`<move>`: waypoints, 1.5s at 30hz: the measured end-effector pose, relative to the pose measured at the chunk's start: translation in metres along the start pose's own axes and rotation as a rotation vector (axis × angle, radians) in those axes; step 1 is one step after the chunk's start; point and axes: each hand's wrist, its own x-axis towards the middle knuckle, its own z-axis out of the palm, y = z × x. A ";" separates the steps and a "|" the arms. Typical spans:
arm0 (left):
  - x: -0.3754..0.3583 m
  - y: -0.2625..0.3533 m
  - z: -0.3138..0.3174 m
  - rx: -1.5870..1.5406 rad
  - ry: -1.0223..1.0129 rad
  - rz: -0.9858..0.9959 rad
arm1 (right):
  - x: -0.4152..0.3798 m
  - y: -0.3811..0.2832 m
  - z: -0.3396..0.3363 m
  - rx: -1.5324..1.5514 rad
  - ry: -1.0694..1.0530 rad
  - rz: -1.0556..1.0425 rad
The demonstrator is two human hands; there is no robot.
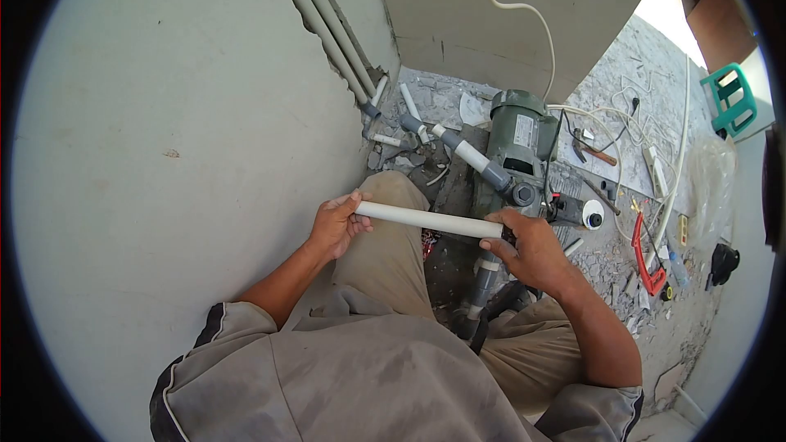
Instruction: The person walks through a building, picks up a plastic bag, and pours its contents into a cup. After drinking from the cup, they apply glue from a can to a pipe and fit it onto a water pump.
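A length of white PVC pipe (430,219) lies nearly level across my lap, held at both ends. My left hand (334,225) pinches its left end between thumb and fingers. Around the right end my right hand (521,244) is closed, with a dark bit showing by the fingers that I cannot make out. Just beyond the pipe stands a green water pump (516,135). A white pipe with grey fittings (473,155) slants from the pump's elbow up toward the wall, and another grey pipe (483,282) runs down between my knees.
Two pipes (327,20) run in a channel cut in the left wall. Rubble covers the floor. At right lie a red hacksaw (643,258), a hammer (598,154), a power strip (655,172), cables and a plastic bag (711,184). A green stool (730,100) stands farther back.
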 end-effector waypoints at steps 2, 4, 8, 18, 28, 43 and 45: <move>-0.002 0.000 0.002 -0.013 0.010 0.055 | 0.002 -0.002 0.000 -0.047 -0.059 0.100; -0.007 0.004 0.009 -0.019 0.009 0.104 | 0.004 -0.001 0.001 -0.051 -0.093 0.195; -0.009 0.007 0.011 -0.009 -0.017 0.161 | 0.008 0.011 0.002 0.054 -0.075 0.283; -0.003 0.008 0.010 0.042 -0.008 0.143 | 0.018 0.016 0.003 0.173 0.053 0.365; 0.006 0.007 0.011 -0.019 0.060 0.135 | 0.017 0.015 0.009 0.151 0.184 0.102; 0.005 0.001 0.011 0.038 0.070 0.108 | 0.011 0.024 0.010 0.167 0.082 0.107; 0.004 0.000 0.010 0.025 0.049 0.117 | 0.011 0.020 0.005 0.118 0.061 0.137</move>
